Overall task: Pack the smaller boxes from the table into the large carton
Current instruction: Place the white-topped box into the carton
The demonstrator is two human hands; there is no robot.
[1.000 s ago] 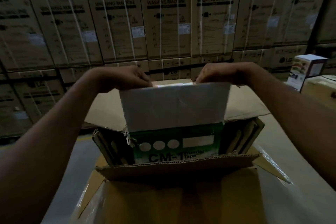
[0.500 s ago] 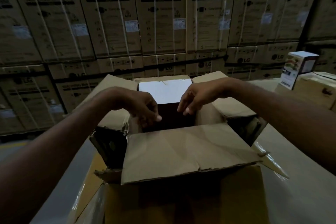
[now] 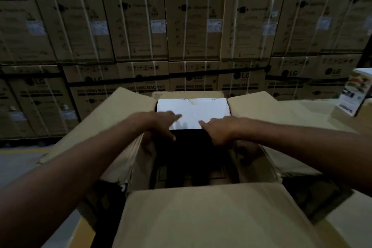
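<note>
The large brown carton (image 3: 211, 217) stands open right in front of me, its flaps spread out to all sides. A smaller box (image 3: 193, 110) sits inside against the far wall with a white face up. My left hand (image 3: 159, 125) lies on the box's near left corner, fingers spread and pointing across the white face. My right hand (image 3: 219, 131) rests at its near right edge, fingers bent down over the edge. Neither hand grips the box. Below the hands the carton's inside is dark, and only dim shapes of other boxes (image 3: 193, 175) show there.
A small printed box (image 3: 356, 94) stands on a brown carton (image 3: 350, 121) at the far right of the table. A wall of strapped washing-machine cartons (image 3: 193, 16) fills the background. Grey floor (image 3: 20, 159) shows at the left.
The box that both hands held upright above the carton has gone down inside it. The hands let go of its top edge and now lie on its white face.
</note>
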